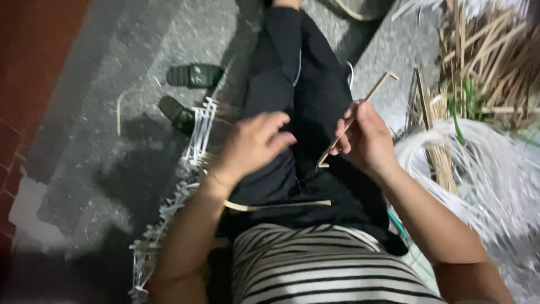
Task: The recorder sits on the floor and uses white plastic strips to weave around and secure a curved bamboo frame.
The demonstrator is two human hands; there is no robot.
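2 hands over black-trousered lap | grey concrete floor [101, 169] open at left, pale reed bundle [478, 163] crowding right | right hand [368, 138] pinches thin bent tan bamboo strip [360, 107], ends jutting out | left hand [253, 143] fingers loosely spread, just beside strip.

Tan cane strip [353, 121] in right grip [368, 141], black trousers [304, 101], black-white striped shirt [326, 264], grey floor [101, 141], white strips [478, 163] right of it.
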